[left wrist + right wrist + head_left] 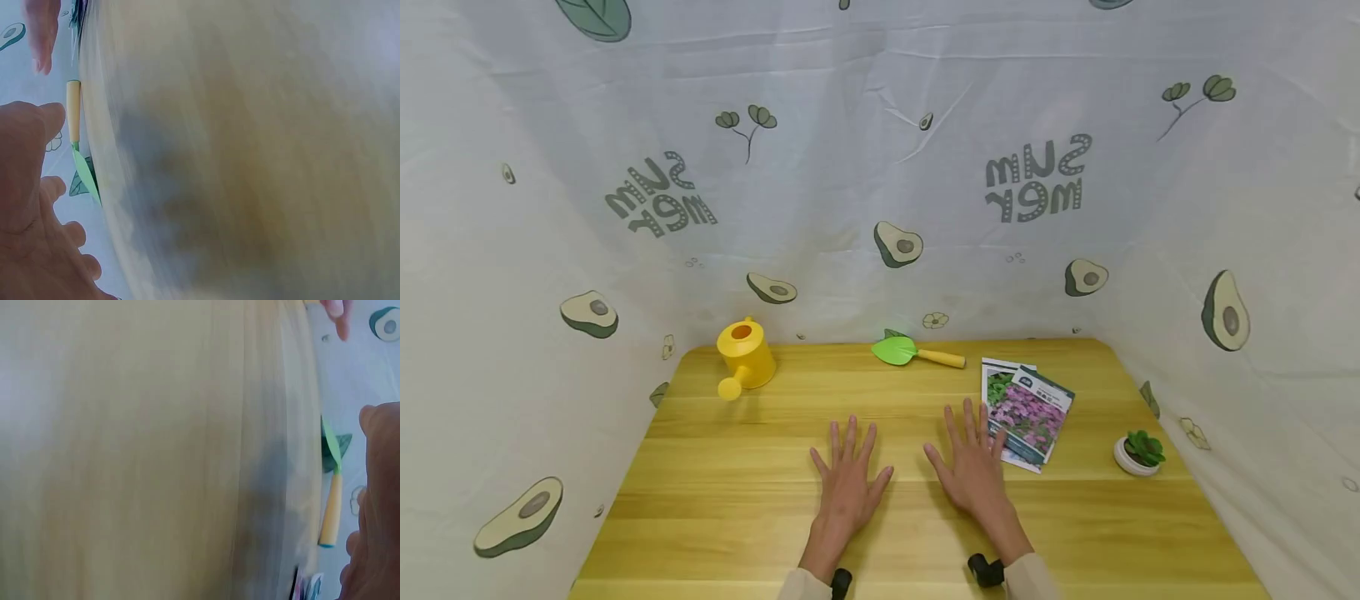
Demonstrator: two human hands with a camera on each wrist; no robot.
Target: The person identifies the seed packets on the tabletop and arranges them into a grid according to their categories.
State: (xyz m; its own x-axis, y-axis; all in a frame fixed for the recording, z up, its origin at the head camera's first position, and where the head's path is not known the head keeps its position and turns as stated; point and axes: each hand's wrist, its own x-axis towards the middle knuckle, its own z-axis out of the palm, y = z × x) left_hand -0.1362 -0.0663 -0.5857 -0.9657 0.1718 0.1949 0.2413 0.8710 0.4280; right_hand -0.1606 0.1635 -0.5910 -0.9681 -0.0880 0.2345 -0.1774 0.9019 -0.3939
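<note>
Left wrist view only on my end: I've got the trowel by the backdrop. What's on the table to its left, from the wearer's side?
Observer: A yellow watering can, upright near the far left corner of the table.
Operator: And right of the trowel?
Observer: Overlapping packets; the top one is printed with pink flowers.
Operator: Right hand clear of them?
Observer: In the head view it overlaps their near left side; I can't tell if it touches.

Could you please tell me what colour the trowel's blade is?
The blade is bright green, seen best in the head view.
</note>
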